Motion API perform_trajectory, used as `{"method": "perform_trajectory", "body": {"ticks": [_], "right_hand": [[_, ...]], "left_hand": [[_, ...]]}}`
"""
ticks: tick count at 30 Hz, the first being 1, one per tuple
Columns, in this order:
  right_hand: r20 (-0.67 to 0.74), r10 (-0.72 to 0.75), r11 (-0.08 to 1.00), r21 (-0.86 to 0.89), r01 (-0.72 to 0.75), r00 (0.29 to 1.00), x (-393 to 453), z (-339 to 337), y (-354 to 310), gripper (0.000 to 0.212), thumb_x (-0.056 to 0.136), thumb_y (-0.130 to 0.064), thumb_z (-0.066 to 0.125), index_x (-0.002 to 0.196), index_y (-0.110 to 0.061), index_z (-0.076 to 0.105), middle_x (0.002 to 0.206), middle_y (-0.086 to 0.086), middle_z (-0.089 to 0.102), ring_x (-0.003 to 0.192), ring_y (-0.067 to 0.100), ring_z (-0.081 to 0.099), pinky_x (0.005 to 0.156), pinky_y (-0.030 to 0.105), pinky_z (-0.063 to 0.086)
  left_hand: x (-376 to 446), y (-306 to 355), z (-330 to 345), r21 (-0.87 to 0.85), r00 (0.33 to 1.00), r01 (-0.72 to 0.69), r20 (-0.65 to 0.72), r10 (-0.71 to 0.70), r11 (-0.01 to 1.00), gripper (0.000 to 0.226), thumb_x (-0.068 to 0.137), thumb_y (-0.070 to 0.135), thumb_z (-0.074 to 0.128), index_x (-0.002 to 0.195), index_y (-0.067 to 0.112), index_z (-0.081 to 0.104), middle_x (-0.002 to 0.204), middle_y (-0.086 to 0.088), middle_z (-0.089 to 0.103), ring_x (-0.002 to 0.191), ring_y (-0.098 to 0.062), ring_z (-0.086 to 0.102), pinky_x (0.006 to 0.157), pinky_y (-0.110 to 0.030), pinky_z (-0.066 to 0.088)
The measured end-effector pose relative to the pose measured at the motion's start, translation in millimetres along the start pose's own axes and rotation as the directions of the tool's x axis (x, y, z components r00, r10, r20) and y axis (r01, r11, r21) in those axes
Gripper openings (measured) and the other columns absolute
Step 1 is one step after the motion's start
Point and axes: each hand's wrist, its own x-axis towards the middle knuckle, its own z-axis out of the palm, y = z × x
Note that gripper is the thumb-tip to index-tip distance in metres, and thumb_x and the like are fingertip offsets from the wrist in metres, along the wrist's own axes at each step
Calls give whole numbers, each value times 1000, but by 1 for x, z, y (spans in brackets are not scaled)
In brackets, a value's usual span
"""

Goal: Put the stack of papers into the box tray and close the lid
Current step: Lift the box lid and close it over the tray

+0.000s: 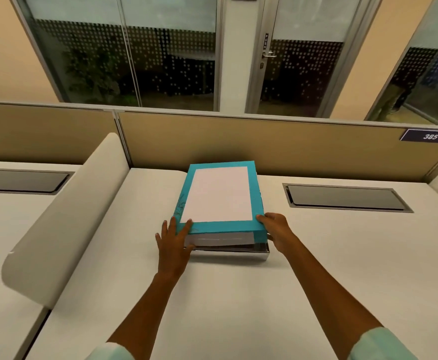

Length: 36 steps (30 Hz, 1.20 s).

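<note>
Fingers [166, 231] of the left hand [174, 241] are spread flat against the near left corner of the teal lid [221, 227], thumb on top. Under it sits the stack of papers [219, 239] in the shiny box tray [232, 253], mid-tabletop [316, 255] toward the far edge, lid not fully down. Right hand [275, 229] grips the lid's near right corner, fingers curled together.

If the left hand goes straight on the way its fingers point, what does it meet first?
The left hand already touches the teal lid at its near left corner. Going on, it would likely press that corner and the paper stack under it.
</note>
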Motion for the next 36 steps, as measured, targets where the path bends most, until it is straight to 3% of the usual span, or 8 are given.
{"method": "perform_trajectory", "body": {"ticks": [4,8,13,19,22,26,31,36], "right_hand": [[-34,5,997,-72,-7,999,0,-3,21,41,95,-30,56,129,-8,53,118,13,59,107,27,57,88,41,54],[-54,-41,994,-105,35,998,1,1,32,42,97,-34,52,132,-10,49,112,8,56,99,21,52,72,32,46],[-132,-90,981,-184,64,987,3,-2,47,44,97,-31,52,137,-12,47,118,9,59,96,18,54,69,29,53],[-74,-174,935,-326,141,982,8,2,70,31,101,-27,42,124,-10,55,115,13,64,91,20,58,56,19,46],[-44,-162,908,-397,131,986,10,4,79,37,102,-25,39,133,-7,50,122,16,61,104,27,60,82,34,56],[-126,-252,837,-526,151,960,15,12,72,58,99,-37,44,149,-11,30,145,15,44,129,33,45,106,45,44],[-40,-448,661,-687,301,893,27,30,47,70,96,-53,38,153,-21,12,163,4,13,148,28,19,119,46,23],[136,-419,412,-853,321,898,45,41,45,73,95,-61,27,154,-26,2,164,3,-5,151,27,-2,122,48,6]], "left_hand": [[-3,-11,-3,-327,996,76,-13,-85,942,84,77,24,76,147,18,31,159,-14,19,145,-32,24,108,-47,43],[-4,-8,-4,-544,984,125,-36,-172,830,70,81,27,71,143,15,39,136,-9,54,116,-23,58,93,-42,56],[-4,1,-2,-653,952,198,-50,-303,731,49,92,26,57,139,16,47,129,-12,61,104,-28,66,82,-43,60],[-6,-9,12,-604,938,240,-57,-342,760,48,92,22,58,137,11,49,127,-13,63,100,-28,67,85,-48,58],[0,-14,17,-579,926,293,-26,-376,761,48,92,21,58,138,10,47,128,-16,63,99,-29,67,84,-48,59],[17,-16,15,-436,967,218,-26,-255,873,56,92,30,57,142,12,41,134,-13,57,106,-29,65,80,-44,61],[51,-10,17,-105,990,112,96,-102,988,70,94,44,46,151,18,16,160,-4,20,147,-27,22,116,-47,32],[71,-15,20,170,975,-20,222,-18,985,69,96,49,35,152,15,12,163,-4,4,150,-29,5,120,-48,18]]}}
